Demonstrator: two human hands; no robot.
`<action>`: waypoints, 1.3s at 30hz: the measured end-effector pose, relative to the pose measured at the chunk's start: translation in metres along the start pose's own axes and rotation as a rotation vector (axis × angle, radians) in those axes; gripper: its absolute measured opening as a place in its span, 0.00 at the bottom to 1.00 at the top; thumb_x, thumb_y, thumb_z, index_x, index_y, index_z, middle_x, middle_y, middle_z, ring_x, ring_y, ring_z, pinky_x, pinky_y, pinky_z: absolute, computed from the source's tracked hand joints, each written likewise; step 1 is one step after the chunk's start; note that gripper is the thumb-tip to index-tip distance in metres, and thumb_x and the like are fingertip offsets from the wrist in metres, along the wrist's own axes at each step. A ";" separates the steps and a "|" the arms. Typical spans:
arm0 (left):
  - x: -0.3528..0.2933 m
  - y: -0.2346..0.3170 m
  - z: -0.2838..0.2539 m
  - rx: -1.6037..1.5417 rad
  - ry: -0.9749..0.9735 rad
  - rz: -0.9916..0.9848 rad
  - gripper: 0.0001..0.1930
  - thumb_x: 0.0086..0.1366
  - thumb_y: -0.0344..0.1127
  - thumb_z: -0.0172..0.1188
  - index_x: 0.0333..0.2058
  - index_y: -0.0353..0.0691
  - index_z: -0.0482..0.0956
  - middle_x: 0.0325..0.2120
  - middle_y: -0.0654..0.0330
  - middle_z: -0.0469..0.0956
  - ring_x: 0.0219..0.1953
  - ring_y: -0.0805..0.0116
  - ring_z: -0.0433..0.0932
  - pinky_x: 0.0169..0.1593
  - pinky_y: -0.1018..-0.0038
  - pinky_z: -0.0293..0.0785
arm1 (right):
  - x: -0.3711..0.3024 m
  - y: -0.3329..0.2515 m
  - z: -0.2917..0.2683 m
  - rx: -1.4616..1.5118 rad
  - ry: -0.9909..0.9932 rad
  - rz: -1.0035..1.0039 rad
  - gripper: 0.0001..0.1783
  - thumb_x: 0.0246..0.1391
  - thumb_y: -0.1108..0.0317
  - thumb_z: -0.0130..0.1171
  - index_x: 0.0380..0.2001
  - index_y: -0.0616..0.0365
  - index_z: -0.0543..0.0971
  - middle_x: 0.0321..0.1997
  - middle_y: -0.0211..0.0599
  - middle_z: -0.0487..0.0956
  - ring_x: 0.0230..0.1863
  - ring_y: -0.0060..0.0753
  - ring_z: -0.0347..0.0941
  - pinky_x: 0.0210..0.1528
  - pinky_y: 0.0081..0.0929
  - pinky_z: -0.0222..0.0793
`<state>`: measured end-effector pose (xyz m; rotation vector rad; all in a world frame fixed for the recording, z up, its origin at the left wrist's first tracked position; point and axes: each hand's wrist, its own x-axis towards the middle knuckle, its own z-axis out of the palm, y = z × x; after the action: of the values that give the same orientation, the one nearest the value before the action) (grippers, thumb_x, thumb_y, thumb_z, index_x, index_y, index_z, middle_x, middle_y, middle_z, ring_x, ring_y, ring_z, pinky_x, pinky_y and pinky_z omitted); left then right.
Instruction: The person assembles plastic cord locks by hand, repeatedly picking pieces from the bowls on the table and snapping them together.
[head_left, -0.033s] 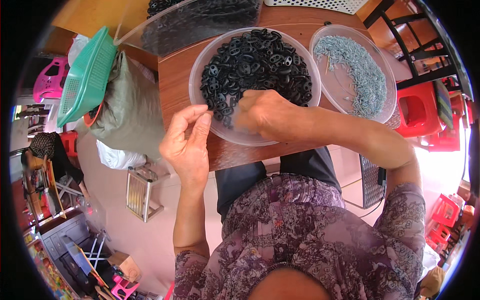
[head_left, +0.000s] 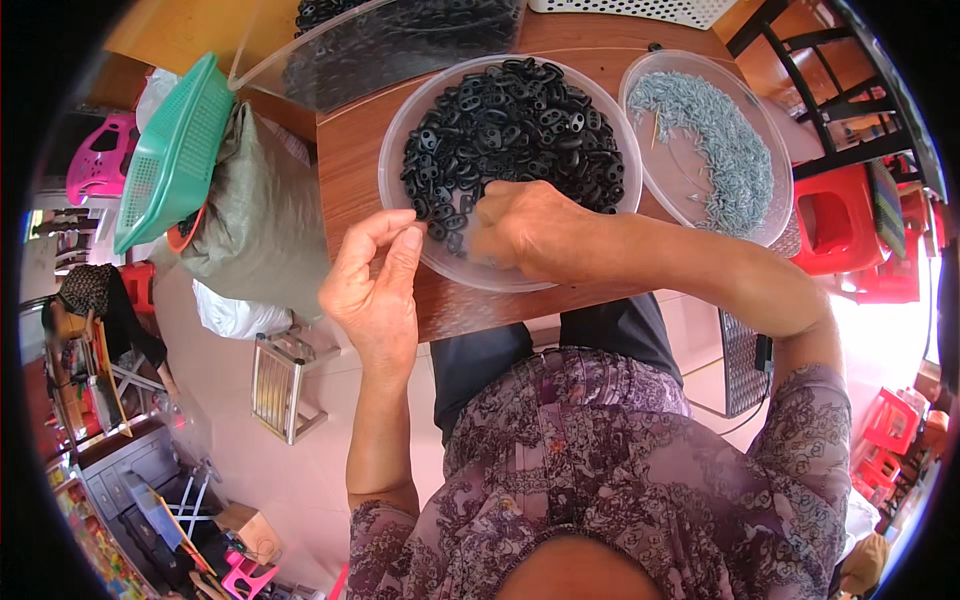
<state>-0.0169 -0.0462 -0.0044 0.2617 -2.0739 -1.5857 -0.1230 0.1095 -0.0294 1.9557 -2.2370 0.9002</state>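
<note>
- Fingers of the right hand [head_left: 535, 232] are curling down into the clear round plastic bowl [head_left: 400, 150]; I am seeing them bent over the near side of the heap, but I cannot tell whether they are pinching a piece.
- Black plastic pieces [head_left: 520, 130] are lying just beyond and beside those fingertips, piled loosely; they are small, flat, oval links with holes, pointing every which way, so no shared long axis.
- Left hand [head_left: 375, 285] is hovering off the near-left edge of the bowl, thumb and forefinger tips nearly meeting; anything between them is too small for me to make out.
- Beyond the right knuckles, a second clear bowl [head_left: 690, 200] is holding a curved band of pale grey-blue slender bits [head_left: 715, 135].
- Both bowls are resting on a brown wooden table [head_left: 350, 160].
</note>
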 end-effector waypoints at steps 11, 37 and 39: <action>-0.011 -0.002 -0.003 0.002 0.030 -0.060 0.06 0.54 0.22 0.59 0.32 0.32 0.77 0.27 0.62 0.76 0.31 0.77 0.73 0.39 0.81 0.69 | 0.007 -0.013 0.012 -0.001 -0.045 -0.122 0.07 0.33 0.68 0.56 0.14 0.61 0.73 0.21 0.42 0.73 0.27 0.44 0.71 0.26 0.35 0.70; 0.027 0.004 0.015 0.856 -0.474 0.606 0.11 0.40 0.20 0.59 0.27 0.35 0.72 0.22 0.56 0.71 0.27 0.57 0.70 0.30 0.66 0.67 | -0.034 -0.032 -0.049 0.585 0.366 0.655 0.06 0.45 0.76 0.58 0.29 0.62 0.75 0.26 0.27 0.71 0.27 0.15 0.66 0.31 0.17 0.63; 0.032 0.002 0.017 0.975 -0.573 0.598 0.12 0.40 0.21 0.60 0.28 0.35 0.73 0.23 0.56 0.71 0.29 0.57 0.71 0.32 0.65 0.68 | -0.036 -0.033 -0.050 0.612 0.380 0.685 0.06 0.45 0.76 0.58 0.30 0.62 0.76 0.27 0.27 0.72 0.28 0.15 0.66 0.32 0.16 0.63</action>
<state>-0.0526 -0.0460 0.0032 -0.5131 -2.8458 -0.2207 -0.1017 0.1625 0.0108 0.9265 -2.5843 2.0189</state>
